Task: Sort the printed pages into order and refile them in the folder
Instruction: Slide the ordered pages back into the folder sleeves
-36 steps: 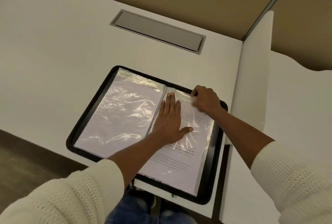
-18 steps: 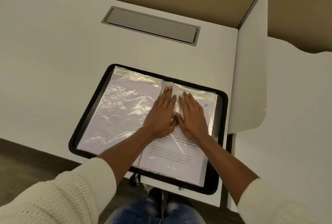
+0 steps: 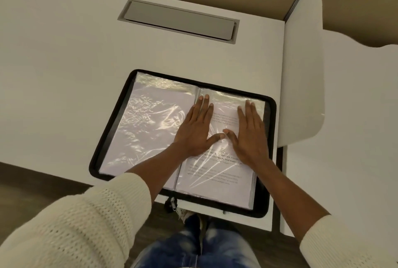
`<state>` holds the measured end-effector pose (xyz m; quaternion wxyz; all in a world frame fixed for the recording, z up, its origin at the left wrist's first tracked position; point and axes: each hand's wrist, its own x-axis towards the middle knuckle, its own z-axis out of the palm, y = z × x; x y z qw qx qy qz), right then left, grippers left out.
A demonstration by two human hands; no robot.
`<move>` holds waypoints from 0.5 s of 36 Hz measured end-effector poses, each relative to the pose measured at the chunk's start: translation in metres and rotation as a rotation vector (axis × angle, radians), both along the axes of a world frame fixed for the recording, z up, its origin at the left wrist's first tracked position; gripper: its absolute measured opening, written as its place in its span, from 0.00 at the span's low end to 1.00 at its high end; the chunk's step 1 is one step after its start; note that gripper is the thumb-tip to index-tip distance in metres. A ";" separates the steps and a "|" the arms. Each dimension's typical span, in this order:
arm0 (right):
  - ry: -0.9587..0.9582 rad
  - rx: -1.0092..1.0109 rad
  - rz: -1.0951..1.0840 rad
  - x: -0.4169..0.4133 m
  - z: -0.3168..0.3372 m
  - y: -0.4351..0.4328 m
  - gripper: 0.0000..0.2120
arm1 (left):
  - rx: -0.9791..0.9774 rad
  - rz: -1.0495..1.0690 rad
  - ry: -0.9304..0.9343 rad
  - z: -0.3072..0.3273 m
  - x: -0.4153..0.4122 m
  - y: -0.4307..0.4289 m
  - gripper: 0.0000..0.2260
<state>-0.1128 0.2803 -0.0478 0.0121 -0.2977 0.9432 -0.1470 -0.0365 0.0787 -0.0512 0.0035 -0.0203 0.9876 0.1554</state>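
Note:
A black zip folder (image 3: 112, 136) lies open on the white desk, its clear plastic sleeves spread left and right. The left sleeve (image 3: 146, 125) shows a blank white sheet. In the right sleeve sits a printed page (image 3: 215, 175) with lines of text. My left hand (image 3: 198, 127) lies flat with straight fingers near the spine, pressing the right sleeve. My right hand (image 3: 251, 132) presses flat on the same sleeve toward its outer edge. The two thumbs nearly touch. Both hands cover the upper half of the printed page.
The white desk (image 3: 64, 74) has a grey cable hatch (image 3: 178, 21) set in it behind the folder. A white divider panel (image 3: 301, 74) stands just right of the folder. The folder's near edge overhangs the desk front, with a zip pull (image 3: 172, 202) hanging there.
My right hand let go of the sleeve's top corner, flattened beside the left, then slid right toward the outer edge. My left hand stayed flat near the spine.

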 end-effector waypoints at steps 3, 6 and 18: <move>-0.012 0.013 0.055 0.014 -0.009 0.002 0.38 | -0.028 -0.005 -0.012 0.000 0.000 0.000 0.47; -0.021 0.043 -0.012 0.011 -0.011 0.011 0.38 | -0.034 0.003 -0.035 0.001 -0.001 0.002 0.48; -0.134 -0.026 -0.148 0.008 0.007 0.029 0.42 | 0.101 0.382 0.061 0.013 0.024 -0.009 0.39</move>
